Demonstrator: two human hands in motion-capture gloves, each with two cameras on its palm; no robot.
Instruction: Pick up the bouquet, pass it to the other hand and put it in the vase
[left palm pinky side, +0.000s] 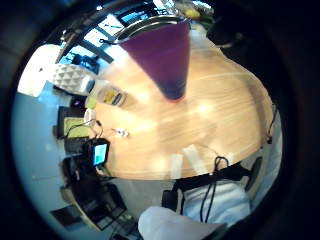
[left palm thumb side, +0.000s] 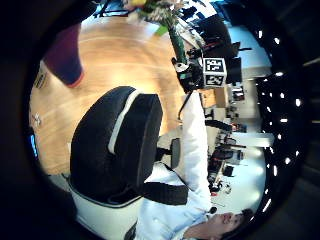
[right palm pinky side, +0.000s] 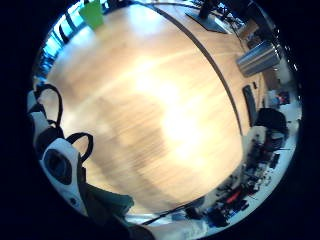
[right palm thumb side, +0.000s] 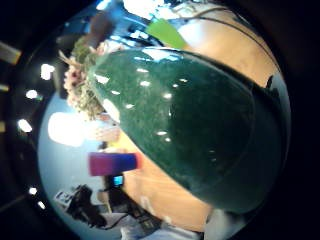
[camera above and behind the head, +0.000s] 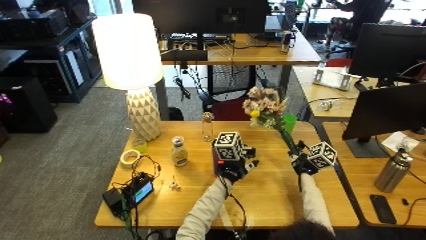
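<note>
Left hand (camera above and behind the head: 234, 169) hovers over mid-bench (camera above and behind the head: 266, 195), holding nothing; fingers look loosely curled. The vase (left palm pinky side: 165, 55), a purple cone standing upright on the bench, shows close to that palm in its views; in the outside view the hand hides it.

Right hand (camera above and behind the head: 303, 164) pinches the bouquet (camera above and behind the head: 265, 109) low on its green stem (camera above and behind the head: 287, 141), blooms tilted up and to the left, well above the bench. So the pass looks done, bouquet in the right hand, not yet in the vase.

Judgement for the step: bring the stem upright over the vase mouth, lower the stem end in first, let go only once it sits. Left hand could steady the vase, since a narrow base tips easily.

Around, left to right: lamp (camera above and behind the head: 132, 60), tape roll (camera above and behind the head: 130, 157), cable tangle with a small device (camera above and behind the head: 136, 192), a jar (camera above and behind the head: 178, 151), a bottle (camera above and behind the head: 208, 126), green cup (camera above and behind the head: 288, 122) behind the bouquet. Cup sits near the swing path; the rest is well apart.
</note>
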